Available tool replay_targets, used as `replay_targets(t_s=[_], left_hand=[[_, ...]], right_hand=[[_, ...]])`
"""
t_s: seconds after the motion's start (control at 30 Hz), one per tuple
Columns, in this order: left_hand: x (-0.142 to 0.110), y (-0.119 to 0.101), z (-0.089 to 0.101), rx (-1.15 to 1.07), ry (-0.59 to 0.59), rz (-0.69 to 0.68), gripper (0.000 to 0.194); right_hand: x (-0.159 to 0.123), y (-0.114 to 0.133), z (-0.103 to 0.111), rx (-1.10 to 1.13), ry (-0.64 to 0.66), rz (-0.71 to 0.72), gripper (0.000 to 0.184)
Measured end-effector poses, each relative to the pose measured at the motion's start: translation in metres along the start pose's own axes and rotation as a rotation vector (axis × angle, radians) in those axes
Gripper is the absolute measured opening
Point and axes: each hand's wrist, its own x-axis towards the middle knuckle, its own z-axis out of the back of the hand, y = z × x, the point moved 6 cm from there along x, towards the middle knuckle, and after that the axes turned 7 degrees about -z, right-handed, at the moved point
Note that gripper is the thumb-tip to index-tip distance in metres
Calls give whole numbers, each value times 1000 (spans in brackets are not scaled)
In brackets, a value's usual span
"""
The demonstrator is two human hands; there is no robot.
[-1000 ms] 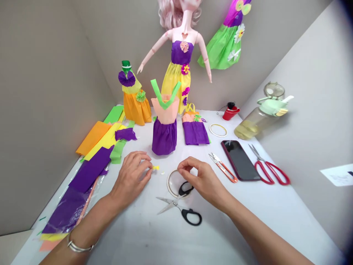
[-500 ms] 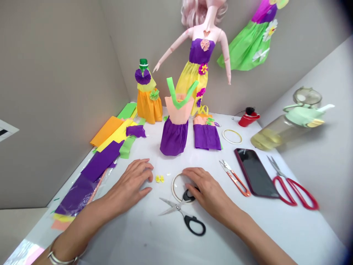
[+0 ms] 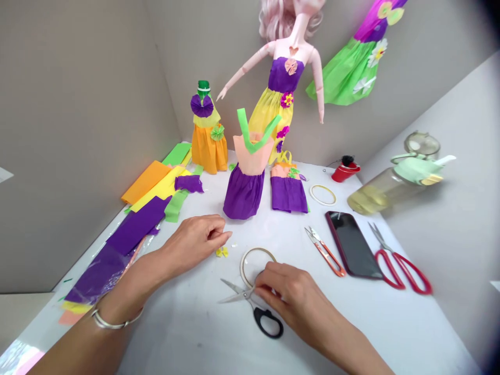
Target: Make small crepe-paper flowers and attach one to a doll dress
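Observation:
My left hand (image 3: 198, 235) is curled closed just above and left of a tiny yellow paper bow (image 3: 222, 252); nothing shows in its fingers. The fingers of my right hand (image 3: 283, 291) are closed over one handle of the black-handled scissors (image 3: 245, 295), hiding that loop. The scissors lie on the table with blades spread to the left, their other loop bare. Behind them, partly under my right hand, is a thin roll of tape (image 3: 242, 263). Beyond my hands stands a small dress (image 3: 244, 195) with purple skirt, peach top and green straps.
Purple and other coloured sheets (image 3: 138, 224) lie left. At the back stand a doll (image 3: 287, 75) and a dressed green bottle (image 3: 209, 148). To the right are thread snips (image 3: 326, 253), a phone (image 3: 353, 245), red-handled scissors (image 3: 404, 271), a water bottle (image 3: 375, 190) and another tape roll (image 3: 311, 195).
My left hand has moved right and curled its fingers, which were spread before. My right hand has come down off the tape roll's top edge and closed on the scissors' handle.

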Motion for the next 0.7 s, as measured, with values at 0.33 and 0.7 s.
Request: replay_targets(t_s=[0.33,0.7], left_hand=[[-12,18,-2,-397,-273,46,45],[-19,-2,-50,-102,181,-206,8]], right_hand=[[5,0,-13,-288,-126,73,19],[5,-4,-12,-190,-51,68,10]])
